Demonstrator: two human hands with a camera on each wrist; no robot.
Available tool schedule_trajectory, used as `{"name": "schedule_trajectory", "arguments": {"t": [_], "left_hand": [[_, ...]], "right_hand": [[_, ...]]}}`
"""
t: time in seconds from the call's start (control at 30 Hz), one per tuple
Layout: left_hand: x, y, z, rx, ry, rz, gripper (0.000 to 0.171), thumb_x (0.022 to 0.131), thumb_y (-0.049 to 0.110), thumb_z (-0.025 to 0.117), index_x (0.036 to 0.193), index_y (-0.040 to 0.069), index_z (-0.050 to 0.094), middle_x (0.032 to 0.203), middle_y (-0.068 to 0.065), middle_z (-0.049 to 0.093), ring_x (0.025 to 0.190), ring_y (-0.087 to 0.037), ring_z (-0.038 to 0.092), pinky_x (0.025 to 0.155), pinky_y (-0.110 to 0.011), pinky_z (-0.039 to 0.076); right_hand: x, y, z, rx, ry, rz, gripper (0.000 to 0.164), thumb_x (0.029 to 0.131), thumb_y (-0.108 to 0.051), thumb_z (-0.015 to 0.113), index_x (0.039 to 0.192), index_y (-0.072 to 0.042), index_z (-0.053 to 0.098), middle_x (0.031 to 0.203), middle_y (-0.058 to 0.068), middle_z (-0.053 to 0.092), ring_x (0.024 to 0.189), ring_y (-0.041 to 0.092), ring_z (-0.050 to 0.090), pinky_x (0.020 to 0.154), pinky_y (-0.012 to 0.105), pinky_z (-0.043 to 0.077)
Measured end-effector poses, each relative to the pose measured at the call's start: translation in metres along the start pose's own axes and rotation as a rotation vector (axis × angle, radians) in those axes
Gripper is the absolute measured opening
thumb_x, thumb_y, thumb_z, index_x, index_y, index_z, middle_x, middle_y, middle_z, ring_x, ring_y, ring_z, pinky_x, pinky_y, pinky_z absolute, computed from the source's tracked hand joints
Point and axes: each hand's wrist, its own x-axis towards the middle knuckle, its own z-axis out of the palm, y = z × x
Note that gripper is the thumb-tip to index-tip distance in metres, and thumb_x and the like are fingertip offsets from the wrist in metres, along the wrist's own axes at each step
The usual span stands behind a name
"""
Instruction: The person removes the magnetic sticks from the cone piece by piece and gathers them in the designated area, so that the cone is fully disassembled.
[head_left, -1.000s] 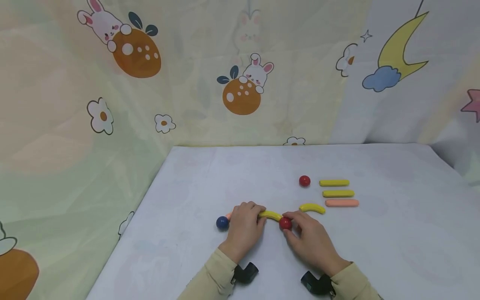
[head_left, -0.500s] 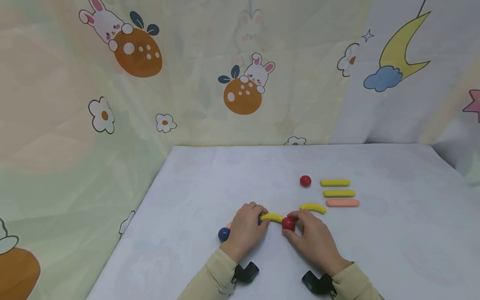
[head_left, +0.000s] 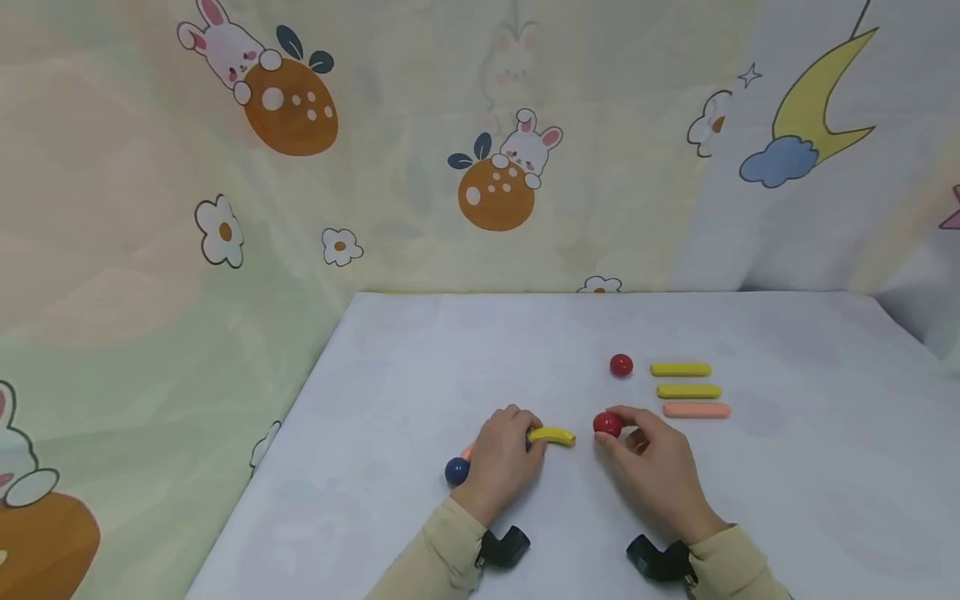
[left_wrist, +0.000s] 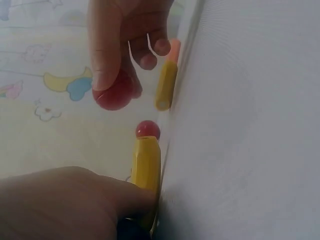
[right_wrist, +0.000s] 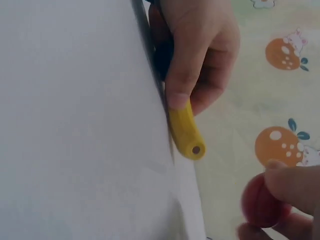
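My left hand (head_left: 504,454) pinches a curved yellow rod (head_left: 552,436) between thumb and fingers, low over the white table. A blue ball, mostly covered by that hand, sits at the rod's near end; the free end shows a small round dot in the right wrist view. Left of the hand lie another blue ball (head_left: 457,472) and the tip of a peach rod (head_left: 468,452), the rest covered. My right hand (head_left: 663,467) holds a red ball (head_left: 607,424) between thumb and fingertips, apart from the curved rod's free end.
Behind the right hand lie a second red ball (head_left: 621,365), two straight yellow rods, the farther one (head_left: 680,369) and the nearer one (head_left: 688,391), and a straight peach rod (head_left: 697,410). A patterned cloth (head_left: 405,183) hangs behind the white table (head_left: 420,350).
The red ball in my right hand has come away from the curved rod's end and moved right. The blue ball at left swung nearer me. A second curved yellow rod is now out of sight.
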Motion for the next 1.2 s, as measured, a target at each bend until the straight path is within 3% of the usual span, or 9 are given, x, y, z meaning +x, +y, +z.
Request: {"name": "schedule_trajectory", "arguments": {"t": [0.2, 0.4, 0.57, 0.93, 1.2], "left_hand": [[0.0, -0.002, 0.002, -0.007, 0.035, 0.028, 0.016, 0.079, 0.029, 0.069, 0.089, 0.018, 0.063, 0.082, 0.008, 0.053, 0.07, -0.007, 0.045, 0.062, -0.02, 0.039], [-0.001, -0.004, 0.004, 0.0, 0.042, 0.009, 0.015, 0.079, 0.03, 0.068, 0.088, 0.019, 0.063, 0.08, 0.009, 0.052, 0.069, -0.007, 0.043, 0.062, -0.02, 0.039], [-0.001, -0.004, 0.004, -0.012, 0.04, 0.01, 0.016, 0.079, 0.03, 0.068, 0.089, 0.018, 0.064, 0.081, 0.009, 0.053, 0.069, -0.007, 0.044, 0.062, -0.019, 0.039], [-0.001, -0.002, 0.001, -0.012, -0.012, -0.018, 0.016, 0.08, 0.032, 0.067, 0.091, 0.02, 0.064, 0.084, 0.01, 0.052, 0.072, -0.006, 0.044, 0.064, -0.02, 0.04], [-0.001, -0.003, 0.003, -0.008, -0.006, -0.013, 0.017, 0.081, 0.033, 0.066, 0.092, 0.021, 0.063, 0.083, 0.011, 0.051, 0.072, -0.006, 0.043, 0.064, -0.02, 0.039]], "right_hand": [[0.028, 0.004, -0.001, -0.039, 0.009, -0.023, 0.045, 0.075, -0.029, 0.073, 0.116, -0.015, 0.061, 0.092, -0.004, 0.059, 0.075, 0.013, 0.051, 0.059, 0.023, 0.046], [0.065, 0.001, 0.01, -0.058, -0.122, 0.127, 0.046, 0.081, -0.034, 0.067, 0.12, -0.013, 0.057, 0.103, 0.005, 0.06, 0.09, 0.023, 0.05, 0.06, 0.029, 0.047], [0.084, 0.003, 0.023, -0.093, -0.148, 0.164, 0.042, 0.083, -0.034, 0.064, 0.118, -0.012, 0.058, 0.103, 0.006, 0.062, 0.085, 0.021, 0.053, 0.067, 0.032, 0.044], [0.096, 0.003, 0.041, -0.105, -0.182, 0.216, 0.045, 0.082, -0.034, 0.064, 0.118, -0.008, 0.057, 0.107, 0.013, 0.061, 0.094, 0.029, 0.052, 0.079, 0.045, 0.042], [0.1, 0.007, 0.049, -0.134, -0.149, 0.19, 0.045, 0.081, -0.034, 0.065, 0.117, -0.008, 0.057, 0.1, 0.011, 0.063, 0.084, 0.025, 0.054, 0.072, 0.04, 0.042]]}}
